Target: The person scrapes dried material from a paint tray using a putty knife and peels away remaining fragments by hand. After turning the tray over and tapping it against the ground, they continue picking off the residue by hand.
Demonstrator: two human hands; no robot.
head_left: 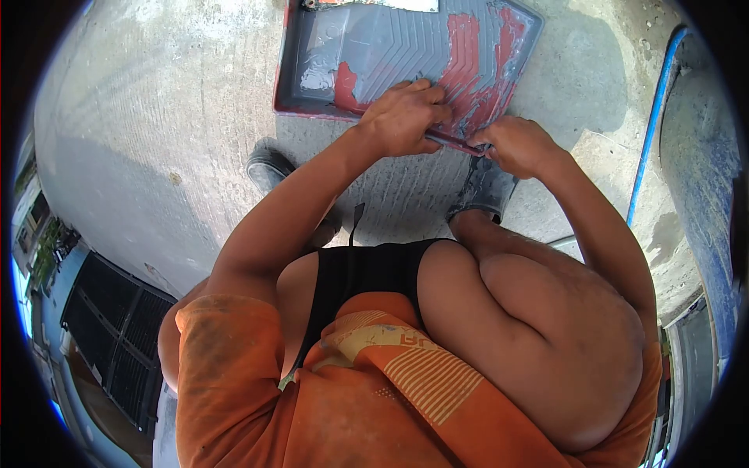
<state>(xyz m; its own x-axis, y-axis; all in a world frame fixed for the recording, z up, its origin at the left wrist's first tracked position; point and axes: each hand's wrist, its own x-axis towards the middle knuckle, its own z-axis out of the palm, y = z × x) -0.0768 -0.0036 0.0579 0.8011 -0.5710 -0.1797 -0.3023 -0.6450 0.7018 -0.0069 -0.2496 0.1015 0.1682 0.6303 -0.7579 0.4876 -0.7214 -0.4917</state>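
Note:
A red paint tray (488,70) with a ribbed slope lies on the concrete, largely coated in grey paint. Red streaks and patches show through where the grey coat is absent. My left hand (404,117) is closed over the tray's near rim, fingers on the inside and thumb below the edge. At the near right corner, my right hand (519,147) has its fingers pinched together against the rim. Whether they hold the rim itself or a bit of grey paint film is too small to tell.
Rough concrete floor (172,101) surrounds the tray. At the tray's far edge lies a flat, paint-stained whitish piece (390,4). Dark footwear (268,165) is close beneath my arms. A blue pipe or hose (654,117) runs along the right, beside a paint-splashed curved surface (702,156).

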